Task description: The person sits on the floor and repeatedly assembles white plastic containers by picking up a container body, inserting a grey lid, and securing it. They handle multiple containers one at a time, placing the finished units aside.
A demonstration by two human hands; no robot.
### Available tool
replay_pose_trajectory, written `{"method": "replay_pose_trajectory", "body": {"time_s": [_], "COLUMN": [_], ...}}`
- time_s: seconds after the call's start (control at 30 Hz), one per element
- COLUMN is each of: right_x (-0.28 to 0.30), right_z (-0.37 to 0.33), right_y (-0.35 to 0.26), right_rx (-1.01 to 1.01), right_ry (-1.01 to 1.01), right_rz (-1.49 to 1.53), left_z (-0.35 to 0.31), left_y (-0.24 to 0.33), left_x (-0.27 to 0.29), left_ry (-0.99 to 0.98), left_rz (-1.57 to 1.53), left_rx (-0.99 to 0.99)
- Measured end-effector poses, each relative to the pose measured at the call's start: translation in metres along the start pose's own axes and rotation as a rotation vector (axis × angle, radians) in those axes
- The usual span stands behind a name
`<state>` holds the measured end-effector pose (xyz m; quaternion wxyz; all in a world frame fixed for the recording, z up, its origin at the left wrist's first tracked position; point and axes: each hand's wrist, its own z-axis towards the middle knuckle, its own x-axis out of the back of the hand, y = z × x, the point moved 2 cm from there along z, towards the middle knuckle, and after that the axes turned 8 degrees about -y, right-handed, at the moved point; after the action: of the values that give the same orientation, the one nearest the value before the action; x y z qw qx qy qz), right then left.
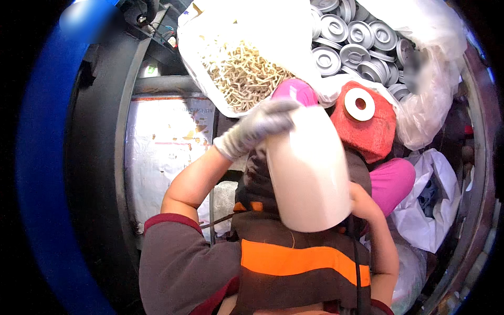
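Dark brown apron [302, 289] with a broad orange band [304, 260] fills the foreground, beside a grey short sleeve [189, 268] trimmed in maroon, as a seated person holds a cream-white tub [310, 173] above the lap. Smooth, glossy and apparently plain, the tub narrows toward its far end and widens toward the person, where its edge curves round in a soft arc. Bright light bleaches its upper part almost to pure white; the lower part shades to a warmer, pinkish cream. Its outline is slightly blurred, and it tilts across the knees. The left hand [262, 126], in a pale grey glove, clasps the far end with fingers laid together over the upper left side. The bare right hand [360, 199] meets the lower right side, its fingers hidden behind the tub; whether they grip cannot be told. Beyond the knees, a white sack [205, 86] holds short beige pieces [244, 73], next to a heap of grey round caps [359, 34]. Just right of the tub, a white ring [369, 105] rests on a red block [370, 135].
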<state>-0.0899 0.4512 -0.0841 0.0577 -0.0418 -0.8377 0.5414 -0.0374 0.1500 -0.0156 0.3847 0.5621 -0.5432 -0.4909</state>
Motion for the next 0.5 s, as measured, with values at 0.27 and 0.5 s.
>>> {"method": "replay_pose_trajectory", "body": {"time_s": [0.27,0.5], "right_x": [0.008,-0.001], "right_z": [0.018,0.007], "right_y": [-0.030,-0.015], "right_rx": [0.541,0.467], "right_ry": [0.487,0.748], "right_rz": [-0.048,-0.172], "left_z": [0.021,0.015], "left_y": [-0.037,0.023], "left_x": [-0.061,0.135], "left_ry": [-0.198,0.822], "left_rz": [0.874,1.428], "left_rx": [-0.481,-0.135]}}
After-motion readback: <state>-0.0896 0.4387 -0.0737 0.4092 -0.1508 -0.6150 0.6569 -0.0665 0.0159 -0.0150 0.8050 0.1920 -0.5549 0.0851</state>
